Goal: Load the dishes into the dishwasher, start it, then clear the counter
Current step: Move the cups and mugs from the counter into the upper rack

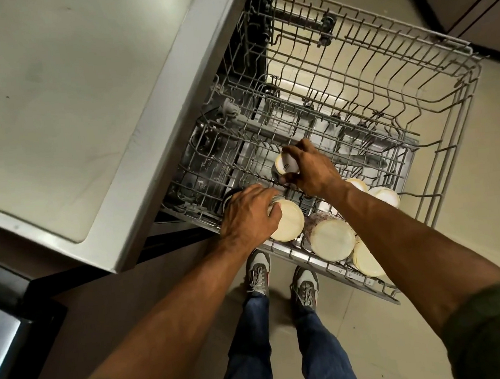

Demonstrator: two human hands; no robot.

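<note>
While the rack stands pulled out beside the bench | right grip clamped on small cup, base up, mid-rack | left grip curled over wide cup, base up, rack's near-left corner | 4 more cups inverted along near edge, right of wide cup.

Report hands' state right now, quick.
Left hand: grips upturned cream cup.
Right hand: grips small printed cup.
</note>
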